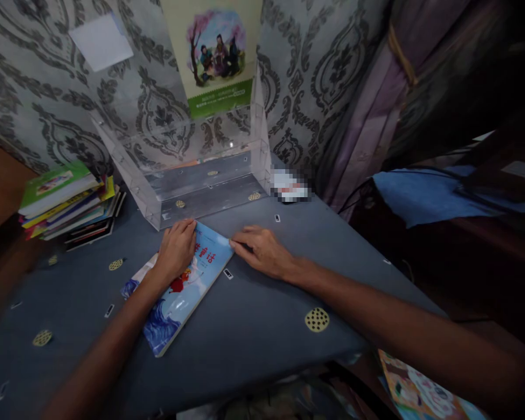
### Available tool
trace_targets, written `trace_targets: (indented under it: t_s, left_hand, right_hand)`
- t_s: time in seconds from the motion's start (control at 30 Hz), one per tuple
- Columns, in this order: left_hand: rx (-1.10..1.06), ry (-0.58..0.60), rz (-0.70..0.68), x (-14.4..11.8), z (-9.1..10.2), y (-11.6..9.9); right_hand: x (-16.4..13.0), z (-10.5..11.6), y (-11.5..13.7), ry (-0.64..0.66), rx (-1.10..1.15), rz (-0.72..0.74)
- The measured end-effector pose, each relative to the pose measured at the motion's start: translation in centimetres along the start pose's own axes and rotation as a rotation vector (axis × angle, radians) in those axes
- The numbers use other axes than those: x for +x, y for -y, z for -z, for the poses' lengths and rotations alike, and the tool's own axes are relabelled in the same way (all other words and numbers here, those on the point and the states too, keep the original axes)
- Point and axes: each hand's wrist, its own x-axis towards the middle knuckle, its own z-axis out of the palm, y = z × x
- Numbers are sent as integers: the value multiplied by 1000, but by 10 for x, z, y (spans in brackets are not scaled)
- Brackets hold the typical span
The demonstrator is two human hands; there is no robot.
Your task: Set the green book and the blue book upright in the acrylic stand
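The book (190,297) lies unopened on the tabletop (262,338), outside the rack (207,195), a stack (65,201) to the left — right hand (262,251) pinching its corner, left hand (177,248) across it — that grip I can't tell

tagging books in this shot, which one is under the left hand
The blue-covered book with red title characters: the left hand rests on it, while no hand touches the stacked books.

Blue bk (190,291) partly under L hand (178,248), item (290,188) by rack (259,166) unclear
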Motion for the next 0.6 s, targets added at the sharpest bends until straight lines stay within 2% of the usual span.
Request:
trace_targets:
  t_s: [0.3,0.6]
  left_hand:
    - [-106,-41,-65,0,-7,3]
    - [-336,-60,-391,-17,-5,-33]
  right_hand:
    - [2,4,-2,14,131,-68]
    - [1,3,-3,0,171,-102]
